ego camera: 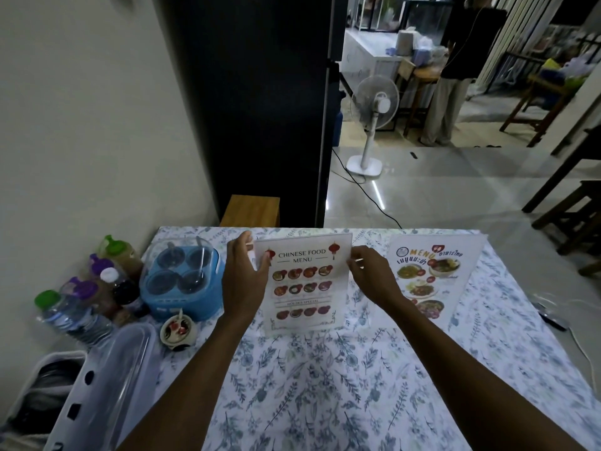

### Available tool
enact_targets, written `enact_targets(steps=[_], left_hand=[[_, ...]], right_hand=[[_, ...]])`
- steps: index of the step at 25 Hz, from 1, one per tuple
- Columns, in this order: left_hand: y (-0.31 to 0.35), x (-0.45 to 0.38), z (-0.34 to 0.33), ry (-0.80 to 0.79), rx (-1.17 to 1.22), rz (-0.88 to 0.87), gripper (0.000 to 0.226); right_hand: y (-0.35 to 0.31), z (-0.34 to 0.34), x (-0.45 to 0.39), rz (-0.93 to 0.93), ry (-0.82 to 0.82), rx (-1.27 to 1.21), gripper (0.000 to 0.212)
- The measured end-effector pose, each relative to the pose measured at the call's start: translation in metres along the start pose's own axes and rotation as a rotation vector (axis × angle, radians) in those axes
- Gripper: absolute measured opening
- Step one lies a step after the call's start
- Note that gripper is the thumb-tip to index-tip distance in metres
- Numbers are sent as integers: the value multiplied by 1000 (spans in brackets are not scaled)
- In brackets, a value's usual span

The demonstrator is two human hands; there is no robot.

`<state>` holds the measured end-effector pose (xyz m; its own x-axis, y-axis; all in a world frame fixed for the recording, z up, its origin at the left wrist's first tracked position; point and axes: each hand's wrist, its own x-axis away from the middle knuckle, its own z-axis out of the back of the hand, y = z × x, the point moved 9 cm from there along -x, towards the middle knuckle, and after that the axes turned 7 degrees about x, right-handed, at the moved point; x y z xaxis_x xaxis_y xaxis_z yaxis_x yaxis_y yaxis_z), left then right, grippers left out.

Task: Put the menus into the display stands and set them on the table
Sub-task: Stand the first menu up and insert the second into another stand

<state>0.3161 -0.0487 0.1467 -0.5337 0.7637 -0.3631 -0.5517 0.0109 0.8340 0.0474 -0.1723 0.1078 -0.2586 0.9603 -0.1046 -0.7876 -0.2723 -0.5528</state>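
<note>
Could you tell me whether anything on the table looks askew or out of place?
Nothing is spilled or damaged. The Thai menu in its clear stand leans right, unlike the upright Chinese food menu stand held by both hands.

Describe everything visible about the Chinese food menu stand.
The Chinese food menu stand is a clear, acrylic-looking holder around a white sheet titled "Chinese Food Menu", with red lanterns and three rows of dish photos. It stands upright, leaning back slightly, on the floral tablecloth. The left hand grips its left edge, the right hand its right edge.

Chinese menu stand (304,284) upright mid-table; Thai menu stand (429,275) right.
</note>
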Motion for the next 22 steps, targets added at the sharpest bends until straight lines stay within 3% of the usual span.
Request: enact_targets(steps=[3,6,12,18,22], left_hand=[[40,3,-2,49,-62,-157,41],[74,14,-28,-28,-29,-290,27],[119,46,-101,-160,70,-393,16],[142,80,-169,-335,136,-417,15],[124,98,-211,-466,209,-216,13]], right_hand=[[6,18,8,24,51,-7,33],[15,33,18,31,80,-5,31],[53,74,55,-38,152,2,27],[114,119,99,-184,209,34,23],[161,132,124,-307,207,56,24]])
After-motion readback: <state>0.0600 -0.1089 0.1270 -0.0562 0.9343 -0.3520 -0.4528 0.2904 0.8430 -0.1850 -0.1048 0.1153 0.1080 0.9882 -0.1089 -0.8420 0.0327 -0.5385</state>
